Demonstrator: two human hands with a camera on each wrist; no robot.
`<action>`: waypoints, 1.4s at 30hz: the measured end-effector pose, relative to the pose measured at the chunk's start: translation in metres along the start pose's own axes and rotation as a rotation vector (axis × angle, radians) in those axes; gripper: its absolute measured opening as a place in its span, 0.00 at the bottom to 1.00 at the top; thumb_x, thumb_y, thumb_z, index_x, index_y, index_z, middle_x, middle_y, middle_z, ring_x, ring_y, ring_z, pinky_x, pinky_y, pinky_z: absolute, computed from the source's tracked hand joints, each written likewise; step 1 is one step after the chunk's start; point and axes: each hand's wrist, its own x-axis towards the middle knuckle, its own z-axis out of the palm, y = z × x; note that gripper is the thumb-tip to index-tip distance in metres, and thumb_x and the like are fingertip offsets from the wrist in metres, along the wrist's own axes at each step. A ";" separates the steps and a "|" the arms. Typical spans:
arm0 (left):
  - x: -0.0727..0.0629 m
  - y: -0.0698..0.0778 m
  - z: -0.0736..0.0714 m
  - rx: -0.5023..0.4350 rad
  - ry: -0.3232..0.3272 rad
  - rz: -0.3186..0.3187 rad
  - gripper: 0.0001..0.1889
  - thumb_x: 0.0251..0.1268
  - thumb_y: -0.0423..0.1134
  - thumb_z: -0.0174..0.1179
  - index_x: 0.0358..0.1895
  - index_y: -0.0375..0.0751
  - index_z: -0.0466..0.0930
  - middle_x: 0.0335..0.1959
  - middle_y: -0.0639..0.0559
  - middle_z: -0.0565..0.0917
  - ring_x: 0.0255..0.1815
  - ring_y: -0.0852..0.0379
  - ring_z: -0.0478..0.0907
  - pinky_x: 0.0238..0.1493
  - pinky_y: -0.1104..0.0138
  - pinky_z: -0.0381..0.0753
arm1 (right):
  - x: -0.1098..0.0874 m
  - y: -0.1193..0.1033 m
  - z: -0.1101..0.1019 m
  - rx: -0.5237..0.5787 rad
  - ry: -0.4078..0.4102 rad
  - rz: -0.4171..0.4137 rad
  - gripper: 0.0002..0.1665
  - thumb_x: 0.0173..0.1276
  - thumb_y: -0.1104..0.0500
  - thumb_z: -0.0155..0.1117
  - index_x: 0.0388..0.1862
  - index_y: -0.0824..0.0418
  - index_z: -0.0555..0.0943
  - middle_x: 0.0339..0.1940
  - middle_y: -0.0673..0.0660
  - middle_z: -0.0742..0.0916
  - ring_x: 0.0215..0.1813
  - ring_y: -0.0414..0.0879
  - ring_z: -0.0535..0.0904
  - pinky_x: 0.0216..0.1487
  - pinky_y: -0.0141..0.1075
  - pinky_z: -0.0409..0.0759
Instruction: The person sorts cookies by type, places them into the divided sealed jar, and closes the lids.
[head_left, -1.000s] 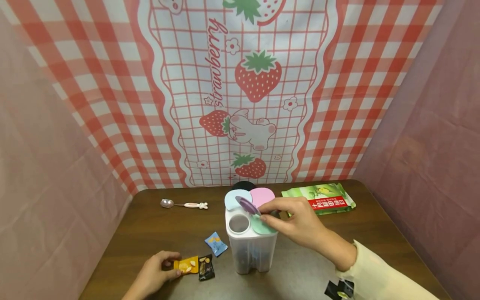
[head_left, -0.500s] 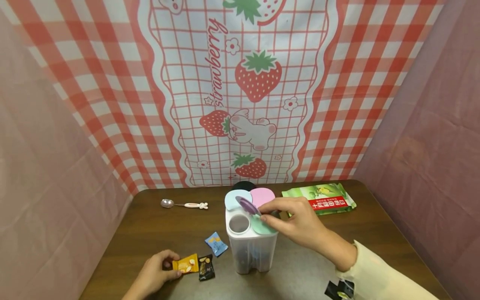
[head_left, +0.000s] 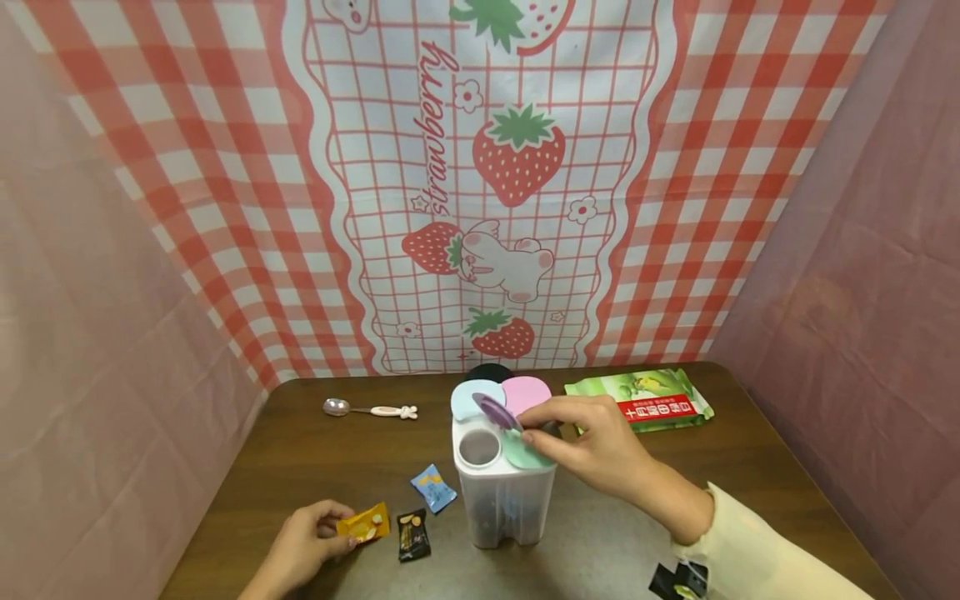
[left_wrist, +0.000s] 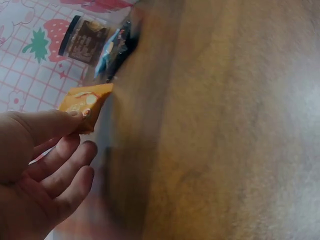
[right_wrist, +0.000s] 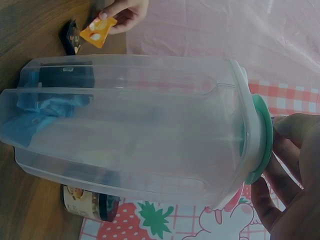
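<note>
My left hand [head_left: 300,542] pinches an orange snack packet [head_left: 366,523] between thumb and fingers, left of a black snack packet [head_left: 413,535]. In the left wrist view the orange packet [left_wrist: 86,106] is tilted. My right hand [head_left: 603,446] holds a purple round lid [head_left: 495,411] tilted up beside the open round mouth [head_left: 480,450] of a tall clear storage container [head_left: 502,512]. Light blue [head_left: 472,398], pink [head_left: 528,392] and green [head_left: 525,452] lids cover its other openings. Through the wall in the right wrist view, a blue packet [right_wrist: 45,112] shows at the bottom.
A blue snack packet [head_left: 434,488] lies left of the container. Farther back are a spoon with a rabbit handle [head_left: 375,410] and a green soft pack [head_left: 645,400]. A jar [right_wrist: 87,201] stands behind the container.
My left hand has drawn the orange packet a little left, away from the black one, and tilted it. The right hand and purple lid stay nearly still.
</note>
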 end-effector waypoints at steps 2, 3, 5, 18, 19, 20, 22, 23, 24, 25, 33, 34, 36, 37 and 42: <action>0.000 0.001 -0.002 -0.035 -0.006 0.018 0.16 0.52 0.29 0.76 0.45 0.32 0.85 0.37 0.46 0.87 0.31 0.64 0.81 0.30 0.70 0.82 | 0.000 0.000 0.000 -0.002 0.001 0.000 0.14 0.59 0.65 0.79 0.42 0.52 0.90 0.37 0.44 0.92 0.36 0.35 0.85 0.37 0.28 0.83; 0.000 0.002 -0.003 -0.055 -0.009 0.025 0.16 0.53 0.28 0.75 0.45 0.31 0.84 0.37 0.45 0.87 0.30 0.64 0.81 0.29 0.69 0.83 | 0.000 0.000 0.000 -0.002 0.000 0.000 0.14 0.59 0.65 0.79 0.43 0.52 0.90 0.37 0.44 0.92 0.36 0.35 0.85 0.38 0.28 0.83; 0.001 0.007 -0.006 -0.073 0.000 0.040 0.16 0.54 0.27 0.75 0.47 0.30 0.84 0.38 0.43 0.87 0.31 0.64 0.82 0.30 0.69 0.83 | 0.000 0.000 0.000 -0.002 0.000 0.001 0.14 0.59 0.65 0.79 0.43 0.52 0.90 0.37 0.44 0.92 0.37 0.35 0.86 0.38 0.28 0.83; 0.008 0.083 -0.027 -0.081 0.219 0.154 0.15 0.52 0.27 0.76 0.43 0.37 0.85 0.38 0.46 0.88 0.35 0.64 0.84 0.39 0.70 0.86 | 0.000 0.002 0.001 -0.005 0.003 0.000 0.14 0.59 0.65 0.79 0.43 0.51 0.90 0.36 0.44 0.91 0.34 0.34 0.84 0.33 0.27 0.80; 0.010 0.090 -0.029 -0.082 0.219 0.177 0.15 0.53 0.27 0.76 0.43 0.38 0.85 0.38 0.46 0.88 0.35 0.63 0.85 0.39 0.70 0.86 | 0.000 0.002 0.001 -0.006 0.005 0.001 0.14 0.59 0.65 0.79 0.43 0.51 0.90 0.36 0.44 0.91 0.33 0.34 0.83 0.33 0.26 0.79; 0.011 0.097 -0.031 -0.084 0.215 0.198 0.14 0.53 0.27 0.76 0.43 0.38 0.84 0.38 0.46 0.88 0.35 0.63 0.85 0.39 0.70 0.86 | 0.000 0.002 0.001 -0.006 0.005 0.001 0.14 0.59 0.65 0.79 0.43 0.51 0.90 0.36 0.44 0.91 0.33 0.34 0.83 0.32 0.25 0.79; 0.012 0.112 -0.035 -0.093 0.212 0.244 0.14 0.54 0.28 0.76 0.44 0.38 0.84 0.38 0.45 0.89 0.36 0.63 0.86 0.39 0.70 0.87 | 0.000 0.002 0.001 -0.005 0.005 0.003 0.14 0.59 0.65 0.79 0.42 0.51 0.90 0.36 0.44 0.91 0.32 0.34 0.82 0.32 0.25 0.78; 0.013 0.120 -0.037 -0.098 0.212 0.267 0.14 0.54 0.28 0.76 0.44 0.38 0.84 0.38 0.45 0.89 0.36 0.63 0.86 0.39 0.70 0.87 | 0.000 0.002 0.001 -0.003 0.005 0.003 0.14 0.59 0.65 0.79 0.42 0.51 0.90 0.36 0.44 0.91 0.32 0.34 0.82 0.32 0.24 0.78; 0.013 0.128 -0.039 -0.102 0.214 0.294 0.14 0.55 0.29 0.76 0.44 0.38 0.84 0.38 0.45 0.89 0.36 0.63 0.86 0.39 0.70 0.87 | 0.000 0.002 0.001 -0.002 0.004 0.002 0.14 0.59 0.65 0.79 0.42 0.51 0.90 0.35 0.44 0.91 0.32 0.34 0.82 0.32 0.24 0.77; 0.013 0.135 -0.040 -0.108 0.214 0.322 0.14 0.56 0.29 0.76 0.45 0.38 0.84 0.39 0.45 0.89 0.37 0.63 0.86 0.39 0.70 0.87 | 0.000 0.002 0.001 -0.001 0.005 0.002 0.14 0.59 0.65 0.79 0.42 0.51 0.90 0.35 0.44 0.91 0.32 0.34 0.82 0.32 0.25 0.78; 0.017 0.181 -0.035 -0.194 0.221 0.541 0.12 0.59 0.29 0.73 0.45 0.41 0.87 0.38 0.47 0.91 0.35 0.60 0.88 0.36 0.66 0.88 | 0.000 0.002 0.002 0.003 0.006 0.002 0.14 0.59 0.65 0.79 0.42 0.51 0.90 0.35 0.44 0.91 0.32 0.34 0.82 0.32 0.23 0.76; 0.017 0.185 -0.034 -0.202 0.221 0.561 0.12 0.59 0.29 0.73 0.45 0.41 0.87 0.38 0.48 0.91 0.35 0.60 0.88 0.36 0.66 0.88 | 0.000 0.002 0.002 0.002 0.006 0.003 0.14 0.59 0.65 0.79 0.42 0.51 0.90 0.35 0.44 0.91 0.32 0.34 0.83 0.32 0.23 0.77; 0.018 0.193 -0.031 -0.219 0.209 0.588 0.12 0.60 0.29 0.73 0.45 0.42 0.87 0.38 0.48 0.92 0.35 0.59 0.89 0.35 0.65 0.89 | 0.000 0.002 0.002 -0.002 0.004 0.004 0.14 0.59 0.65 0.79 0.42 0.51 0.90 0.35 0.44 0.91 0.33 0.34 0.83 0.33 0.24 0.78; 0.019 0.197 -0.030 -0.223 0.201 0.595 0.12 0.60 0.29 0.73 0.46 0.42 0.87 0.39 0.49 0.92 0.34 0.59 0.89 0.35 0.65 0.89 | 0.000 0.001 0.001 -0.005 0.004 0.004 0.14 0.59 0.65 0.79 0.42 0.51 0.90 0.35 0.44 0.91 0.33 0.34 0.83 0.33 0.25 0.79; 0.021 0.213 -0.023 -0.198 0.175 0.586 0.11 0.60 0.32 0.74 0.46 0.44 0.88 0.40 0.52 0.92 0.34 0.59 0.89 0.35 0.63 0.89 | 0.000 0.001 0.001 -0.013 0.004 -0.003 0.14 0.59 0.65 0.79 0.42 0.51 0.90 0.35 0.44 0.91 0.33 0.34 0.84 0.34 0.28 0.81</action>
